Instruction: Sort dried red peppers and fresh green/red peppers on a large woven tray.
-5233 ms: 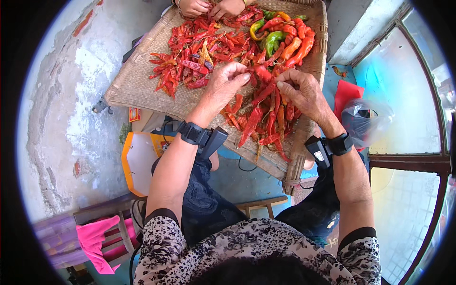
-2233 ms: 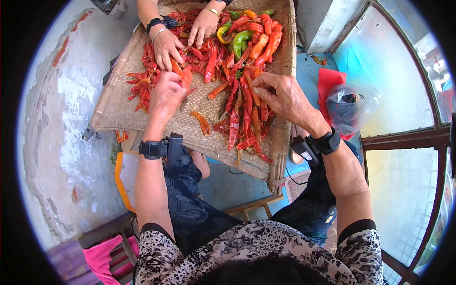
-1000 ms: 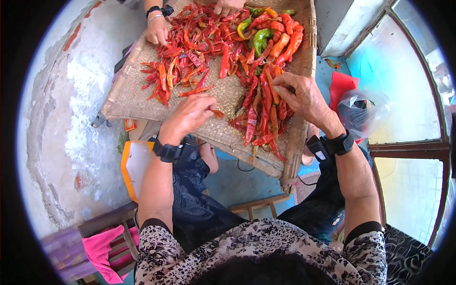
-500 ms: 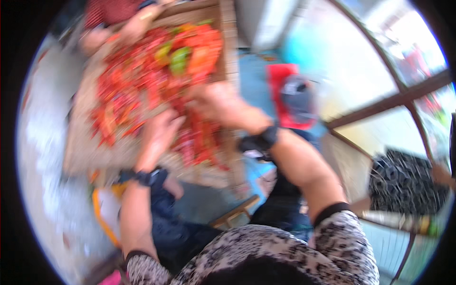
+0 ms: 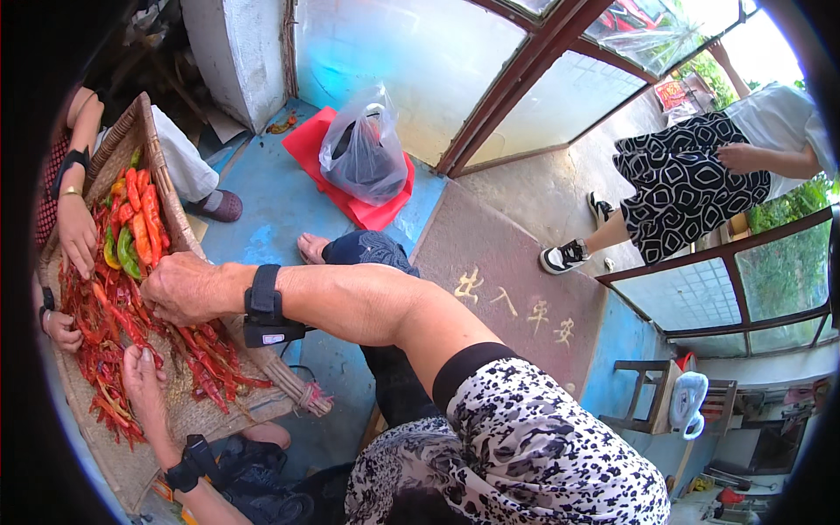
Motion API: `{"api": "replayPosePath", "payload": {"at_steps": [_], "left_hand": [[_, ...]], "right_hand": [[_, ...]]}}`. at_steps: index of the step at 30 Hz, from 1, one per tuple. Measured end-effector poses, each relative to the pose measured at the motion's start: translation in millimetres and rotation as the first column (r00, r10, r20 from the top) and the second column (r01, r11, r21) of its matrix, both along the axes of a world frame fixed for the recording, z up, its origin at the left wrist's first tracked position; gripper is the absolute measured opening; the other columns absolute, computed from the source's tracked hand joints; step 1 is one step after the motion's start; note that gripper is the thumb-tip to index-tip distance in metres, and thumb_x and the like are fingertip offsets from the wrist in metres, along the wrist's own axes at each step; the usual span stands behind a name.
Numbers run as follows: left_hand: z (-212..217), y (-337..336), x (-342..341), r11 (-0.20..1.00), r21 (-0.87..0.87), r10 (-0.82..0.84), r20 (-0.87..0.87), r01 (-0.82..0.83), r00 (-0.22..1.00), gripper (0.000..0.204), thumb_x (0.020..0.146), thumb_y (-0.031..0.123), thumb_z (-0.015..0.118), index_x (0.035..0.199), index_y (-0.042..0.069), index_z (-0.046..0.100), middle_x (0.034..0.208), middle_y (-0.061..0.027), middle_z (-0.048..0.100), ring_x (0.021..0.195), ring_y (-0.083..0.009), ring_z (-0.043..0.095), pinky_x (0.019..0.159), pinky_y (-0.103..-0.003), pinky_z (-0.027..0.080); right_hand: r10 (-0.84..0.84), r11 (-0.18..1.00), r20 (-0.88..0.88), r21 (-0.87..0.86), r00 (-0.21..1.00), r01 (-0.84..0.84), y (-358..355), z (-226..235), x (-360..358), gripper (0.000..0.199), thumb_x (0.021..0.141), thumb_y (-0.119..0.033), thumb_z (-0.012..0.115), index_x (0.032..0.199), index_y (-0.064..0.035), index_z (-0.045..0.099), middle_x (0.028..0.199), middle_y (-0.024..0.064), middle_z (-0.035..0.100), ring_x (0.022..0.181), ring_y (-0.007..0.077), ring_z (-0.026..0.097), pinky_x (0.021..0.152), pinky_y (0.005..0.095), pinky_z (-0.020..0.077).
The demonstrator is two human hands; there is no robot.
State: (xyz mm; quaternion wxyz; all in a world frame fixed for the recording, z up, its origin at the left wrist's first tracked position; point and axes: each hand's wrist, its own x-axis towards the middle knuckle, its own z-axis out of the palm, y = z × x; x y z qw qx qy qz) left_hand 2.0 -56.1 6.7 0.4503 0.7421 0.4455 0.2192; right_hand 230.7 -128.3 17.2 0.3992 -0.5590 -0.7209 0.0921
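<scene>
Dried red chili peppers (image 5: 206, 372) lie in a heap on a woven tray (image 5: 254, 411) at the left. My left hand (image 5: 144, 385) is over the near part of the heap, its thumb and fingers pinched on a red chili pepper (image 5: 131, 328). Farther up, my right hand (image 5: 185, 289) has its fingers curled down at the peppers; what lies in its fingertips is hidden. Just beyond it are fresher, plump peppers: orange-red ones (image 5: 150, 214) and a green one (image 5: 128, 254). A co-worker's hands (image 5: 79, 234) are at the heap's left side.
A clear plastic bag (image 5: 366, 153) rests on a red sheet (image 5: 385, 206) on the blue floor. By the glazed door (image 5: 525, 96), a person in a patterned skirt (image 5: 682, 188) stands at the threshold. A wooden stool (image 5: 643, 398) is at the right.
My view has swung to the right, so the tray now appears at the far left and the doorway with the standing person shows. Both my hands stay over the peppers.
</scene>
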Motion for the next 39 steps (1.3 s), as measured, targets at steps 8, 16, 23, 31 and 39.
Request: {"api": "replayPosePath", "payload": {"at_steps": [8, 16, 23, 31, 39], "left_hand": [[-12, 61, -49, 0.988, 0.051, 0.14, 0.135, -0.148, 0.981, 0.027, 0.094, 0.028, 0.052, 0.11, 0.007, 0.056, 0.08, 0.0062, 0.054, 0.06, 0.0007, 0.041, 0.052, -0.014, 0.032], [-10, 85, -101, 0.589, 0.808, 0.441, -0.357, 0.035, 0.824, 0.046, 0.093, 0.029, 0.052, 0.13, 0.001, 0.046, 0.124, -0.0148, 0.052, 0.104, -0.0242, 0.054, 0.088, -0.031, 0.043], [4, -29, 13, 0.868, 0.402, -0.147, -0.349, 0.29, 0.925, 0.039, 0.092, 0.026, 0.051, 0.12, 0.0, 0.052, 0.108, -0.0115, 0.057, 0.087, -0.021, 0.053, 0.081, -0.032, 0.042], [-8, -34, 19, 0.912, 0.264, -0.194, -0.4, 0.315, 0.896, 0.026, 0.088, 0.017, 0.057, 0.106, -0.001, 0.054, 0.09, -0.0133, 0.059, 0.077, -0.0196, 0.054, 0.072, -0.032, 0.045], [-9, -38, 27, 0.942, 0.209, -0.191, -0.315, 0.264, 0.93, 0.021, 0.082, 0.009, 0.058, 0.1, -0.001, 0.054, 0.074, -0.0081, 0.054, 0.068, -0.0167, 0.051, 0.064, -0.03, 0.044]], "right_hand": [[-0.018, 0.999, 0.019, 0.041, 1.0, 0.017, 1, -7, 1, 0.016, 0.075, -0.021, 0.061, 0.075, -0.0044, 0.063, 0.065, 0.0172, 0.061, 0.066, 0.0356, 0.062, 0.059, 0.0432, 0.0504], [-0.012, 0.999, 0.042, 0.052, 0.999, 0.01, 5, -8, 1, 0.016, 0.074, -0.021, 0.061, 0.074, -0.0049, 0.063, 0.065, 0.0167, 0.061, 0.065, 0.0354, 0.062, 0.059, 0.0429, 0.0502], [-0.029, 0.999, 0.02, 0.022, 0.999, 0.028, 10, -10, -4, 0.015, 0.072, -0.02, 0.061, 0.075, -0.0059, 0.065, 0.067, 0.0166, 0.062, 0.066, 0.0356, 0.062, 0.06, 0.0434, 0.0501], [-0.041, 0.997, 0.009, 0.058, 0.999, 0.041, 16, -7, -2, 0.014, 0.071, -0.019, 0.059, 0.073, -0.0067, 0.066, 0.067, 0.0159, 0.062, 0.066, 0.0357, 0.062, 0.061, 0.0435, 0.0502], [-0.055, 0.992, 0.052, 0.116, 0.997, 0.048, 7, -7, 6, 0.015, 0.07, -0.02, 0.061, 0.067, -0.0053, 0.063, 0.065, 0.0161, 0.062, 0.062, 0.0348, 0.062, 0.056, 0.0438, 0.05]]}}
